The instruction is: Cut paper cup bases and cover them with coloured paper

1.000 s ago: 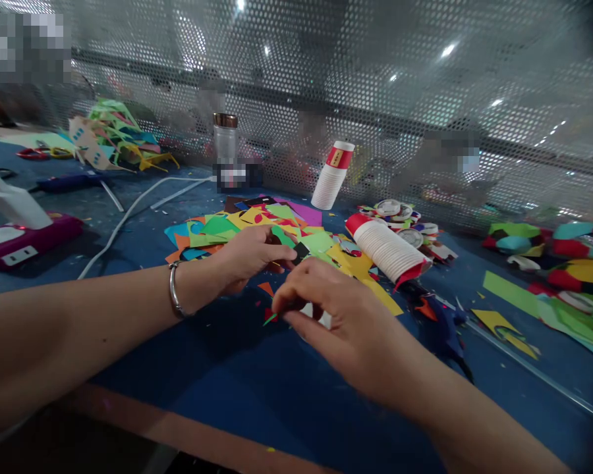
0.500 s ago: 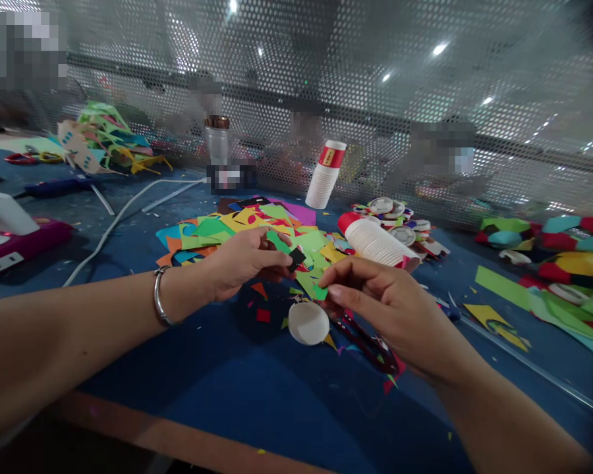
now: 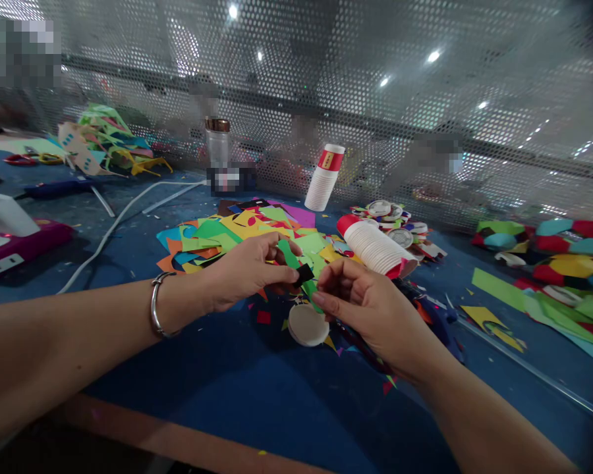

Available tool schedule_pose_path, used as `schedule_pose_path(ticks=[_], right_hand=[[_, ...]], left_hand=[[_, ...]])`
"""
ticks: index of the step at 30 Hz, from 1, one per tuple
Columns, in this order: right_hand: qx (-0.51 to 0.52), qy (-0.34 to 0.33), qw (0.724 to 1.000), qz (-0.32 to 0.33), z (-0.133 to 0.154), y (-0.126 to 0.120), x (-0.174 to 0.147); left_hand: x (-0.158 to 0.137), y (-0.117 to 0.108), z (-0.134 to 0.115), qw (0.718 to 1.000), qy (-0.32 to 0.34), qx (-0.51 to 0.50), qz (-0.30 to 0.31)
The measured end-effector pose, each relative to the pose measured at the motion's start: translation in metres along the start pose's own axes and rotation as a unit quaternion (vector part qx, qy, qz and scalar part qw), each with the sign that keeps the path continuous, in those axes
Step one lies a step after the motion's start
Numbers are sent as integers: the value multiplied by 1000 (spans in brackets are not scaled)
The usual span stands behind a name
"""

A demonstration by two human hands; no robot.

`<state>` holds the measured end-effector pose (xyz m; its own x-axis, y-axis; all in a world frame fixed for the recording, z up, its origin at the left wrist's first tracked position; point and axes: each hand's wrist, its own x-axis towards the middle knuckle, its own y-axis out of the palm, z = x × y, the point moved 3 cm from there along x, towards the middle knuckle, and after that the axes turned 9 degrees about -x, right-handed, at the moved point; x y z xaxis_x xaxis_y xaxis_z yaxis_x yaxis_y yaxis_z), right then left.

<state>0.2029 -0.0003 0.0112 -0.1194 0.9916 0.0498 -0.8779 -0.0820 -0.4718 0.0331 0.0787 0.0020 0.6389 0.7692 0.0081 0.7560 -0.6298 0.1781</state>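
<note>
My left hand (image 3: 242,271), with a silver bangle on its wrist, pinches a green paper strip (image 3: 287,253) and a small black piece of paper (image 3: 304,274) between thumb and fingers. Thumb and fingers of my right hand (image 3: 375,313) close on green paper at the lower end, just past the black piece. Whether the green is one strip or two pieces meeting, I cannot tell. Below the hands a white round disc (image 3: 308,328) lies on the blue table (image 3: 217,382). A dark red looped handle (image 3: 363,347) is partly hidden under my right hand.
Behind my hands spreads a heap of coloured paper scraps (image 3: 212,230). One cup stack (image 3: 325,178) stands tilted; another stack (image 3: 378,247) lies down. A purple power strip (image 3: 34,240) sits left, paper models (image 3: 573,247) right. Perforated metal panel (image 3: 286,85) closes the back.
My hands have come closer together, and the green paper at my right fingers now meets the black piece. The black piece has shifted slightly right and down. A blue tool shows beside my right wrist.
</note>
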Motion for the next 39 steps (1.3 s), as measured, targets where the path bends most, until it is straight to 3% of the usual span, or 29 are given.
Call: schedule_pose_path(ticks=[10, 21, 39], right_hand=[[29, 32, 999, 6, -1, 1, 1], [58, 35, 998, 10, -1, 3, 0], [62, 45, 997, 8, -1, 3, -2]], left_hand=[[-6, 5, -4, 999, 3, 14, 36], [-7, 9, -6, 999, 21, 21, 21], [-7, 10, -4, 998, 30, 5, 54]])
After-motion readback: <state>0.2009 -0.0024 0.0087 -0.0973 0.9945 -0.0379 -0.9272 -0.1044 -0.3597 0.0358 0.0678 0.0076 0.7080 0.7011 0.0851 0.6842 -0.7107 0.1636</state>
